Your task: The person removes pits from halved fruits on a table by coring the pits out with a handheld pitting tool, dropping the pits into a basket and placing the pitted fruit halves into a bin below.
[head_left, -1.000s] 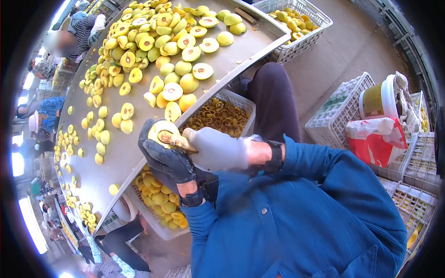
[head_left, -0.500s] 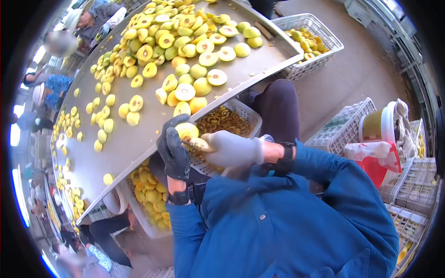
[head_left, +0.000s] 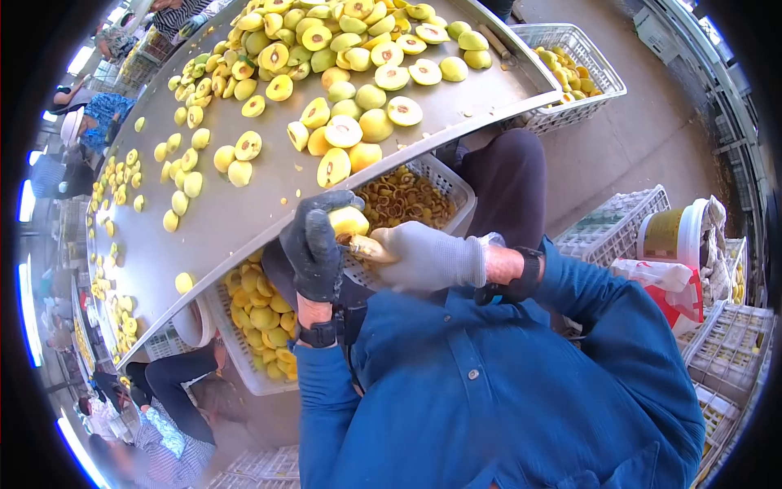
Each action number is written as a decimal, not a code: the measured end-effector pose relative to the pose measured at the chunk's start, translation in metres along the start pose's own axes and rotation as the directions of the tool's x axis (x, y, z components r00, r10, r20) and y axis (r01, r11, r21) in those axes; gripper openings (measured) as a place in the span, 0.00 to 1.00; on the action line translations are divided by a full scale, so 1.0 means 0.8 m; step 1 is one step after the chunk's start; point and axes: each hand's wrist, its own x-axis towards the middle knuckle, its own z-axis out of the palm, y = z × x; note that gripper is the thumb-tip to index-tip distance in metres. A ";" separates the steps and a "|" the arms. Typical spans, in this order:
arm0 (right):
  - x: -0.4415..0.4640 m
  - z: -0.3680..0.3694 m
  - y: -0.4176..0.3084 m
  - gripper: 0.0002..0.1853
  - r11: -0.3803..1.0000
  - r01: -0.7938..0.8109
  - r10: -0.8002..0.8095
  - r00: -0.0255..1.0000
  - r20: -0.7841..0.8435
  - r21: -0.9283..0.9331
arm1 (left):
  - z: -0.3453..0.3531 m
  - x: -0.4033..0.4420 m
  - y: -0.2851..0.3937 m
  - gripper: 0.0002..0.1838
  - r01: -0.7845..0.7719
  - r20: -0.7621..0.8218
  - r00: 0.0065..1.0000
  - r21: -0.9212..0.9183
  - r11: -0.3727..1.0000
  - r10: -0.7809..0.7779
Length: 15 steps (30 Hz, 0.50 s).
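Note:
My left hand (head_left: 311, 248), in a dark coated glove, is closed around a yellow peach half (head_left: 349, 220), its cut side turned toward my right hand. In a pale grey knitted glove, my right hand (head_left: 436, 257) grips a short pitting tool (head_left: 372, 248) with a light, wood-like handle. The tool's working end is at the centre of the peach half; its tip is hidden. Just beyond both hands, below the table edge, a white basket (head_left: 467, 204) holds many brown pits and scraps (head_left: 403, 196).
Halved peaches (head_left: 314, 65) are heaped and scattered on the metal table (head_left: 244, 216). Left of my legs, a white crate (head_left: 231, 346) holds peach halves. Another fruit crate (head_left: 607, 94) stands at the table's far right corner. Crates and a bucket (head_left: 672, 232) are at right. Other people sit along the left.
My view has shifted slightly. The peach half in my left hand has tilted and my left fingers wrap further over it. The tool remains in my right hand, against the fruit's centre.

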 end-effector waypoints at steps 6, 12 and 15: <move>-0.009 -0.009 -0.040 0.12 0.917 -0.227 0.189 0.971 0.144 0.329 | 0.022 0.000 0.007 0.33 0.105 -0.181 0.969 -0.320 0.942 -0.169; -0.002 -0.007 -0.024 0.11 0.991 0.124 -0.126 0.992 0.031 0.058 | -0.020 0.011 0.014 0.30 -0.019 0.146 0.989 -0.102 0.995 0.034; 0.004 0.000 -0.037 0.10 0.958 -0.126 0.063 0.969 0.240 0.258 | -0.028 0.008 0.002 0.33 0.093 0.035 0.996 -0.306 0.947 -0.087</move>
